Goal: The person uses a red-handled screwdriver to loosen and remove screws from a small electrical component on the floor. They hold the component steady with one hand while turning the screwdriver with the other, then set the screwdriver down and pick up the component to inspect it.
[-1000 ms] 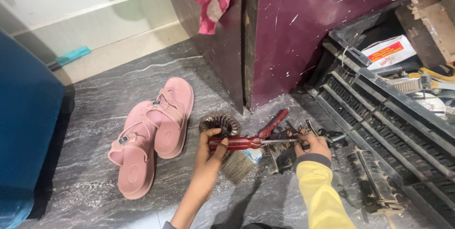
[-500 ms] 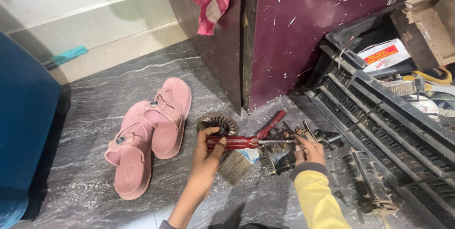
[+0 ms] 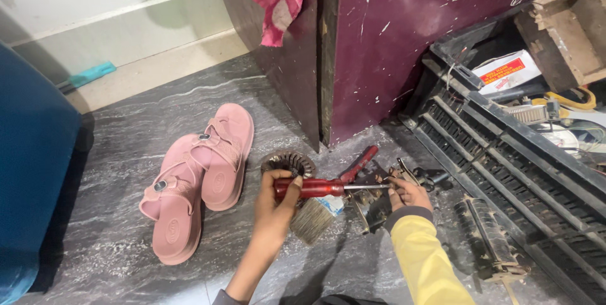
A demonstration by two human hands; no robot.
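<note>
Screwdriver (image 3: pixel 315 187) lies level, handle gripped in left hand (image 3: pixel 276 207), right hand (image 3: pixel 410 194) pinching its shaft.

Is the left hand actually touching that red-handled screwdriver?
Touching. The head view shows the left hand with fingers and thumb wrapped around the red handle of the screwdriver, no gap between them.

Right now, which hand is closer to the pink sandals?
Left. The left hand grips the red-handled screwdriver just right of the pink sandals; the right hand is farther right, at the screwdriver's tip.
</note>
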